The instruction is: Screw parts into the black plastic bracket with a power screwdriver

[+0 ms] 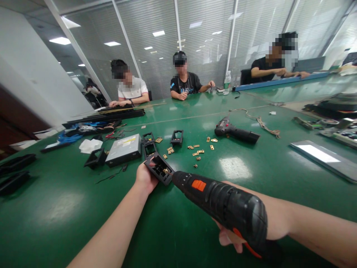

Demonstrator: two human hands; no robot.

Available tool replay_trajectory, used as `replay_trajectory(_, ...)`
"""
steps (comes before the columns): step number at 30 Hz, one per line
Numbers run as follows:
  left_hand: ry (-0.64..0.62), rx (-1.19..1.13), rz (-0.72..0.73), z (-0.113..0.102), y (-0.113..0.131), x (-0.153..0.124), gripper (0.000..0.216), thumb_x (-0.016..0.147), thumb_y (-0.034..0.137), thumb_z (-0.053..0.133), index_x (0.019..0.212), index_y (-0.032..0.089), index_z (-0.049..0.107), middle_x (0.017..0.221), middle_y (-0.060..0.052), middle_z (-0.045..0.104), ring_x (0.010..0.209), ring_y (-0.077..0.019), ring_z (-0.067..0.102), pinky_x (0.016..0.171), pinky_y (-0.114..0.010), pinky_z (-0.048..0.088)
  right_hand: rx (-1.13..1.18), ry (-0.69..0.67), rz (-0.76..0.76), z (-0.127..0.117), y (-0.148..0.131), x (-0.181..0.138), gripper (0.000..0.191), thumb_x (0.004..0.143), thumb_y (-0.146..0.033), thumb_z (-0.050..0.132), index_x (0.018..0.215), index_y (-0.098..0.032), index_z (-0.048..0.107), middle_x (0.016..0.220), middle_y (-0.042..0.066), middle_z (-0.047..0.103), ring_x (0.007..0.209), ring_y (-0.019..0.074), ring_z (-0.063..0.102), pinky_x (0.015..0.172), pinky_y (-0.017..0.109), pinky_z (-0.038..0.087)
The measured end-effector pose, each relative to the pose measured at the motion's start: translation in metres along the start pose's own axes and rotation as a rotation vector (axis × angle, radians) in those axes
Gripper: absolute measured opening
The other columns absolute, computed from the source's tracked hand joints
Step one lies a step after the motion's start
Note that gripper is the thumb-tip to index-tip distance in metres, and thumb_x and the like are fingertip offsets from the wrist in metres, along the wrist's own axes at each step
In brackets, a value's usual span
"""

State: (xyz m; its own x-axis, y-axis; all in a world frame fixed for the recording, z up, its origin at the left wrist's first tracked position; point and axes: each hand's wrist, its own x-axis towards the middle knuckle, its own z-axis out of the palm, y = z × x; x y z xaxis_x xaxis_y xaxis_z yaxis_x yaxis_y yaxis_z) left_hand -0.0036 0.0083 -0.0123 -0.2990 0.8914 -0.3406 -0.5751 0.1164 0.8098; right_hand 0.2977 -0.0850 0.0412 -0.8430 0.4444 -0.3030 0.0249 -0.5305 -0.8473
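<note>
Green tabletop (83, 219) fills the lower frame. Near centre, the left hand (144, 178) grasps a black housing (158, 167); lower right, the right hand (230, 235) grips a power drill (217, 201).

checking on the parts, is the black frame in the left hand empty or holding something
Not empty: small gold-coloured pieces show inside the black frame; their number is unclear.

1. At centre, my left fingers (150, 181) hold a black frame (151, 162).
2. At lower right, my right fingers (231, 240) grip a power driver (217, 201), its nose by the frame.
3. Brass-coloured pieces (200, 151) lie just right of centre.
</note>
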Motion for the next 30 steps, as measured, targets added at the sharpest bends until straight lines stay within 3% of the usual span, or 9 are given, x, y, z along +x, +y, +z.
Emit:
replay_trajectory(6, 0.001, 0.026, -0.013, 0.001, 0.000, 0.000, 0.028, 0.058, 0.015, 0.056, 0.084, 0.018, 0.067, 0.076, -0.010, 0.069, 0.065, -0.0269, 0.068, 0.059, -0.038, 0.061, 0.002, -0.011, 0.016, -0.007, 0.005, 0.001, 0.118, 0.076, -0.026, 0.101, 0.167, -0.020, 0.026, 0.077, -0.006, 0.070, 0.073, 0.0158, 0.077, 0.058, 0.018, 0.063)
replay_trajectory(10, -0.015, 0.019, -0.028, 0.000, -0.001, 0.000, 0.027, 0.059, 0.016, 0.056, 0.084, 0.019, 0.066, 0.076, -0.011, 0.069, 0.067, -0.0287, 0.069, 0.063, -0.042, 0.062, -0.043, -0.040, 0.009, -0.010, 0.005, 0.003, 0.121, 0.065, -0.014, 0.104, 0.165, -0.022, 0.036, 0.078, -0.008, 0.069, 0.070, 0.0143, 0.075, 0.059, 0.020, 0.065)
replay_trajectory(15, 0.011, -0.010, -0.052, 0.001, -0.001, -0.001, 0.034, 0.058, 0.016, 0.056, 0.090, 0.019, 0.066, 0.076, -0.010, 0.069, 0.067, -0.0294, 0.068, 0.062, -0.042, 0.062, -0.043, -0.048, 0.006, -0.010, 0.004, 0.004, 0.099, 0.060, -0.016, 0.106, 0.145, -0.020, 0.057, 0.078, -0.006, 0.069, 0.069, 0.0155, 0.074, 0.058, 0.022, 0.065)
replay_trajectory(19, 0.007, -0.011, -0.063, 0.002, 0.000, -0.001, 0.035, 0.059, 0.017, 0.056, 0.092, 0.019, 0.067, 0.074, -0.009, 0.069, 0.066, -0.0294, 0.068, 0.061, -0.042, 0.062, -0.036, -0.033, -0.013, -0.010, 0.004, 0.004, 0.080, 0.068, -0.022, 0.103, 0.134, -0.020, 0.058, 0.079, -0.006, 0.067, 0.073, 0.0169, 0.077, 0.057, 0.021, 0.064)
replay_trajectory(26, 0.001, -0.001, -0.030, 0.002, -0.001, 0.000, 0.028, 0.061, 0.016, 0.056, 0.087, 0.019, 0.067, 0.075, -0.010, 0.069, 0.065, -0.0286, 0.069, 0.064, -0.043, 0.064, -0.041, -0.107, -0.047, -0.007, -0.002, 0.006, 0.072, 0.066, -0.019, 0.103, 0.124, -0.016, 0.060, 0.079, -0.005, 0.069, 0.066, 0.0114, 0.072, 0.059, 0.020, 0.065)
replay_trajectory(30, 0.014, -0.017, -0.044, 0.001, -0.001, -0.001, 0.035, 0.060, 0.016, 0.057, 0.093, 0.019, 0.068, 0.077, -0.010, 0.070, 0.068, -0.0298, 0.069, 0.067, -0.044, 0.063, -0.056, -0.081, -0.061, -0.003, -0.005, 0.003, 0.055, 0.076, -0.023, 0.098, 0.117, -0.015, 0.060, 0.077, -0.004, 0.069, 0.065, 0.0097, 0.071, 0.057, 0.018, 0.064)
